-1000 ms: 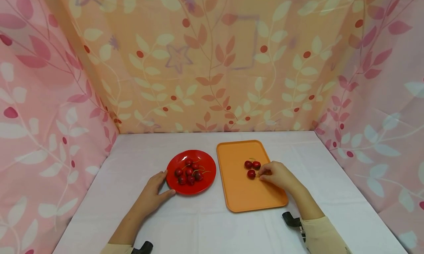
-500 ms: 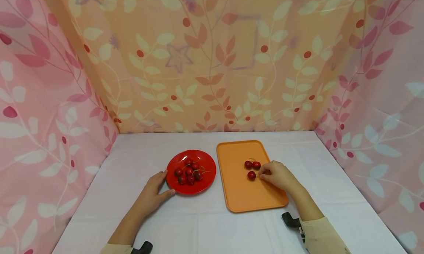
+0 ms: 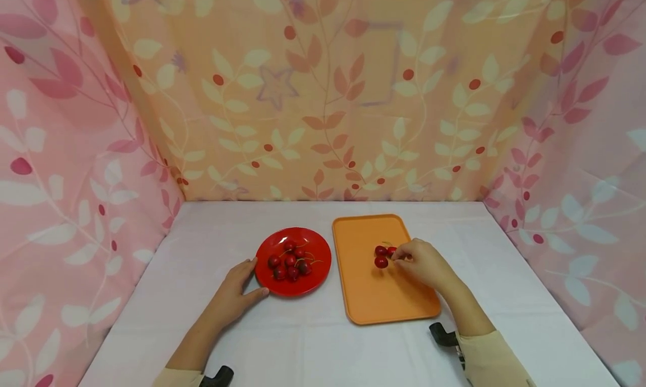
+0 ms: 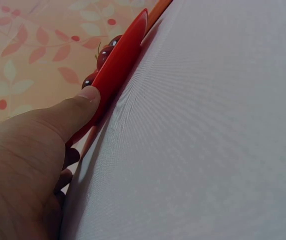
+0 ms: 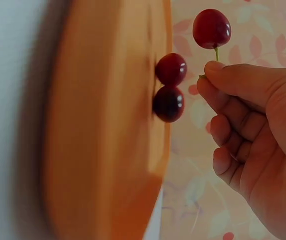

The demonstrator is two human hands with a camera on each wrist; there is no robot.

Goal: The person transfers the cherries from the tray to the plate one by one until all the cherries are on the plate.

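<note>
My right hand [image 3: 423, 262] pinches the stem of a cherry [image 5: 211, 28] between thumb and forefinger. That cherry hangs just above the orange tray [image 3: 373, 297]. Two more cherries [image 5: 170, 70] lie side by side on the tray; in the head view the fingers partly hide one. My left hand [image 3: 237, 291] rests at the left rim of a red plate [image 3: 318, 275], thumb and forefinger spread along its edge. In the left wrist view the thumb [image 4: 89, 94] touches the rim. Several cherries [image 3: 290, 261] with stems sit on the plate.
Plate and tray stand side by side on a table with a white cloth [image 3: 303, 348]. Patterned curtains [image 3: 323, 95] enclose the back and both sides. Black wrist mounts [image 3: 444, 335] stick out near both sleeves.
The cherry pinched by my right hand has risen off the tray, after shifting slightly toward me earlier. My left hand and the plate have stayed in place. The head view has shifted slightly.
</note>
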